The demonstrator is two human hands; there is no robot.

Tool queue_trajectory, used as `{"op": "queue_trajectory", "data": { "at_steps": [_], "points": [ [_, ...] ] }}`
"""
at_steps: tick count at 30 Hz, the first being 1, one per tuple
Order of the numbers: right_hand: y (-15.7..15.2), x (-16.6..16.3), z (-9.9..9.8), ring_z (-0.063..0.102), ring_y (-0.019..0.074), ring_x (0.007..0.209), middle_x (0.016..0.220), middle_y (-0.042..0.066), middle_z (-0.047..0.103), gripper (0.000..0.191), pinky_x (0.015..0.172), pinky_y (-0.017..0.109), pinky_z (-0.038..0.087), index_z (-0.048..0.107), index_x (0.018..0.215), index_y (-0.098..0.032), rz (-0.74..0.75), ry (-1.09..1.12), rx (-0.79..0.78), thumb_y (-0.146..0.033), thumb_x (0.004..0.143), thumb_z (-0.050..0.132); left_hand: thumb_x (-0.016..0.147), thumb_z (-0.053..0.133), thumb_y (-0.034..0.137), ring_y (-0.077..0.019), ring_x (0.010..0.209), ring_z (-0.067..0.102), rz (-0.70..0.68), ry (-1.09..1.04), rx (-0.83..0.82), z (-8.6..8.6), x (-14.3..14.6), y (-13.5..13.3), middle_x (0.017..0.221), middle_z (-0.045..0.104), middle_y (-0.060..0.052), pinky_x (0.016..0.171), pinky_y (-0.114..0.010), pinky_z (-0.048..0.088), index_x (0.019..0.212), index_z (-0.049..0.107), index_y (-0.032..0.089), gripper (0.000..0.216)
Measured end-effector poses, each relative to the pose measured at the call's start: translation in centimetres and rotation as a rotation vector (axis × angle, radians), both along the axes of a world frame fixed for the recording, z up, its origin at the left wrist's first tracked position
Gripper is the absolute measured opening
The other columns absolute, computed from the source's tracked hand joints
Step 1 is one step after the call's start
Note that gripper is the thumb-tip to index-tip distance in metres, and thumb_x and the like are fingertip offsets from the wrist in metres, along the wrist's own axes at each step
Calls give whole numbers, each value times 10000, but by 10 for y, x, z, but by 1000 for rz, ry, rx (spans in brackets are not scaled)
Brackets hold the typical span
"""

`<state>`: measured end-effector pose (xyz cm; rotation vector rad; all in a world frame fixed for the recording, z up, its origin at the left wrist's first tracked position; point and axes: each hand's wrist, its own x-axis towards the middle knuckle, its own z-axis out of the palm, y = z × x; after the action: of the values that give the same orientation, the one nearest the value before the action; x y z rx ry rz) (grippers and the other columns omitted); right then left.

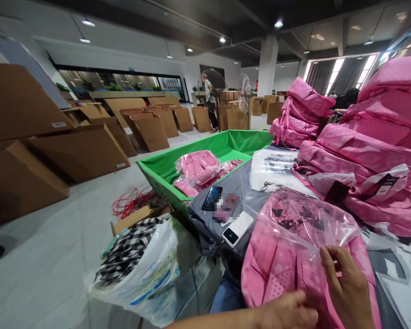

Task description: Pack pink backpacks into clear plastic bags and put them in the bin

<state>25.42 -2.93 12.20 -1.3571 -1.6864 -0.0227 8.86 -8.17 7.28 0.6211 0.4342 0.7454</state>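
A pink backpack (260,269) lies in front of me, its upper part inside a clear plastic bag (304,221) with black print. My right hand (349,283) pinches the open edge of that bag between thumb and finger, over the backpack's front. Lower down, my left hand (291,310) rests across the bottom of the backpack, slightly blurred. Its fingers are curled in, and what they hold, if anything, cannot be made out. The backpack's lower end is partly hidden by my hands and the frame edge.
Stacked pink backpacks (373,151) rise at the right. A pile of printed plastic bags (274,169), a phone (211,198) and a white power bank (238,229) lie nearby. Beyond is a green bin (157,171) with bagged backpacks; cardboard boxes (82,148) and a person (209,98) stand behind.
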Motion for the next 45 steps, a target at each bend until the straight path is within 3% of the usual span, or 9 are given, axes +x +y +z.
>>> {"op": "queue_trajectory", "data": {
  "at_steps": [5, 11, 20, 23, 28, 33, 36, 40, 45],
  "points": [
    [-11, -10, -11, 610, 120, 481, 718, -5, 653, 336, 453, 221, 444, 612, 873, -232, 124, -179, 55, -479, 1052, 471, 506, 1024, 405, -136, 721, 681, 496, -237, -289, 7, 20, 26, 893, 738, -24, 551, -200, 507, 887, 696, 200, 544],
    [-24, -27, -27, 619, 138, 503, 678, -6, 637, 418, 465, 233, 436, 591, 827, -247, 201, -99, -101, -513, 1067, 376, 402, 1049, 329, -69, 509, 536, 569, -137, -422, 10, 16, 24, 559, 592, 43, 509, -166, 422, 712, 672, 142, 523],
    [72, 8, 35, 423, 142, 453, 561, -62, 426, 528, 434, 258, 359, 414, 770, -269, 106, 550, -247, -782, 896, 428, 576, 807, 794, -109, 417, 485, 675, 674, 226, -12, -38, 19, 534, 564, 14, 405, -224, 378, 618, 583, 179, 656],
    [82, -2, 45, 384, 134, 525, 616, -50, 401, 548, 472, 254, 340, 394, 737, -265, 134, 542, -168, -794, 880, 423, 838, 692, 649, -241, 785, 691, 1007, 1078, 682, -12, -56, -1, 919, 709, -84, 682, -351, 579, 1066, 704, 202, 502],
    [45, -42, 35, 343, 116, 494, 562, -100, 334, 435, 507, 252, 285, 464, 870, -246, 477, 298, -279, -673, 947, 484, 929, 684, 418, -365, 1278, 531, 1368, 1598, 1413, 14, -64, 8, 1379, 539, -210, 1049, -539, 451, 1591, 254, 213, 816],
    [0, -43, 18, 541, 142, 609, 723, -49, 596, 417, 538, 254, 296, 552, 1012, -232, 516, -313, -186, -438, 787, 837, 1017, 501, 448, -338, 1017, 575, 1418, 1846, 1299, 19, -92, 47, 1123, 609, -176, 909, -507, 469, 1508, 423, 134, 588],
    [-14, -38, 9, 604, 168, 707, 882, 11, 667, 264, 563, 266, 342, 575, 997, -226, 442, -559, -145, -152, 814, 750, 975, 582, 372, -378, 1216, 523, 1319, 1811, 1367, 13, -104, 53, 1261, 558, -193, 984, -523, 428, 1236, 646, 171, 336],
    [-23, -36, 3, 585, 180, 735, 871, 26, 638, 259, 630, 284, 415, 585, 1017, -227, 348, -512, -24, -19, 866, 560, 968, 519, 241, -263, 1026, 638, 1185, 1580, 1527, 8, -105, 47, 1022, 687, -71, 918, -422, 422, 845, 590, 228, 143],
    [-43, -39, -23, 632, 237, 947, 1089, 55, 648, 608, 795, 331, 495, 543, 1247, -242, 245, -271, -226, -58, 686, 685, 911, 662, 189, -167, 704, 585, 1532, 1281, 1379, 14, -102, 21, 739, 623, 8, 695, -301, 434, 700, 503, 237, 268]
  ]
}}
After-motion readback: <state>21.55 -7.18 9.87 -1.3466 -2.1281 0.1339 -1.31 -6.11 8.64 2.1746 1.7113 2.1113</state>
